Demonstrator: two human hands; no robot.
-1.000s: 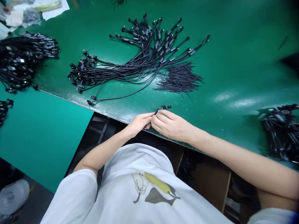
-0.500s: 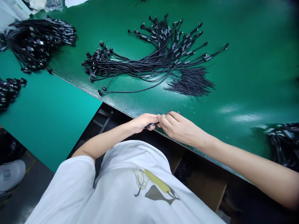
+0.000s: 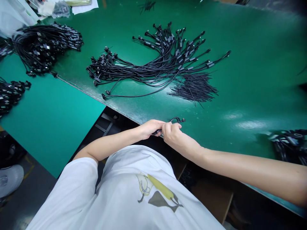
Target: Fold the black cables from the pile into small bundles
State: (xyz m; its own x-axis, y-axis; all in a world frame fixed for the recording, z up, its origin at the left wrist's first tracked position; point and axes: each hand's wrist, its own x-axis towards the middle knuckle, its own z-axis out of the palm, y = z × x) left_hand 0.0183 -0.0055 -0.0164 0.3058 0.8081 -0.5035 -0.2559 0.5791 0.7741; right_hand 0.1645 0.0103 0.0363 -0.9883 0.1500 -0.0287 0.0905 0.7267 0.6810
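Closest in, we have our white shirt [image 3: 120, 198], its printed front just short of the green bench [image 3: 254, 89]. And here are our hands, meeting at the bench's edge, on our side of the strip pile [image 3: 195, 87], that mass of thin black strips. Our left hand [image 3: 153, 128] has its fingers drawn together, pinching the coiled cable [image 3: 177, 120], a dark bit peeking out beneath. Our right hand [image 3: 175, 135] comes in knuckles up, fingers curled over the same coil, the fingertips themselves hidden from us. Look at that loop and small connector, poking out beyond our right hand, nearer to us than the strip pile! Well right of the strips, and nearer, we spot a heap of black cables [image 3: 291, 145]; well left, a lighter green surface [image 3: 55, 118]. Just beside the strips comes the big cable bunch [image 3: 141, 71], its connectors clustered left of them, its other ends fanned out beyond. Left again and farther than the strips, we get a dense cable heap [image 3: 45, 46]. Farthest, beyond the strip pile, a small scatter of strips [image 3: 147, 5].
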